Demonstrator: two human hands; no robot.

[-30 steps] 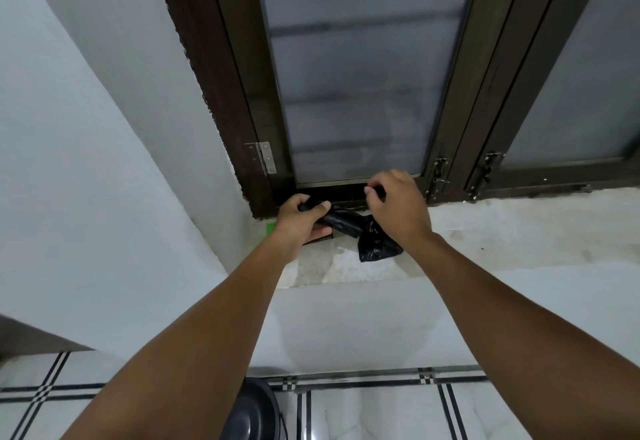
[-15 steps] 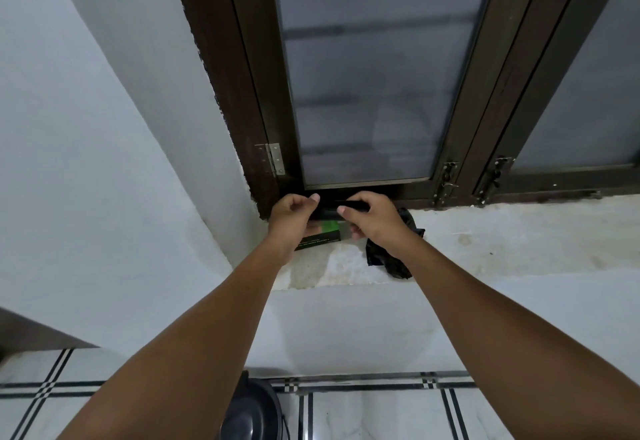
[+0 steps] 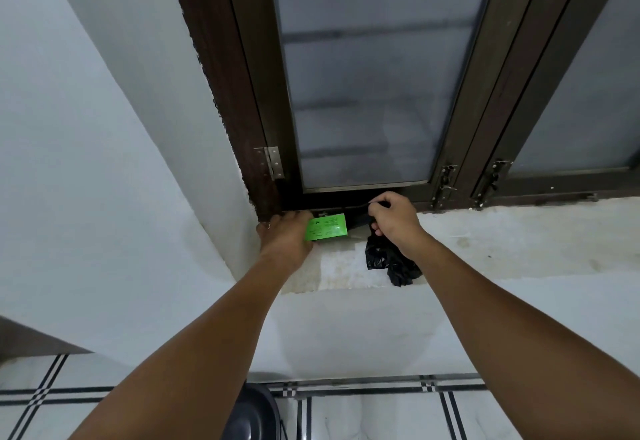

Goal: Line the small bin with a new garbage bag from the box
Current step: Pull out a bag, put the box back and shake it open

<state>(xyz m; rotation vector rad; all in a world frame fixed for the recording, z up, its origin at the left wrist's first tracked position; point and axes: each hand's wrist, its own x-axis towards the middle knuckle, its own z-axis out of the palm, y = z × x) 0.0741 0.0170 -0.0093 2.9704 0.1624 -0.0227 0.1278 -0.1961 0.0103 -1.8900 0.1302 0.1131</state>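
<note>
A bright green box (image 3: 326,227) of garbage bags lies on the white window sill (image 3: 502,242), tight against the dark window frame. My left hand (image 3: 284,235) grips its left end. My right hand (image 3: 393,219) is closed around a black garbage bag (image 3: 389,261), whose crumpled loose end hangs down over the sill below my wrist. A dark strip of bag material runs from the box's right end into my right fingers. The small dark bin (image 3: 252,412) shows only partly at the bottom, on the floor between my forearms.
A brown-framed window with frosted panes (image 3: 367,93) rises behind the sill, with metal latches (image 3: 446,183) at its base. A white wall (image 3: 86,162) closes in the left side. White floor tiles with black lines (image 3: 381,405) lie below.
My left hand slid to the box's left end, uncovering its green face. My right hand drew to the right with the black bag, and the loose end now hangs lower on the sill.
</note>
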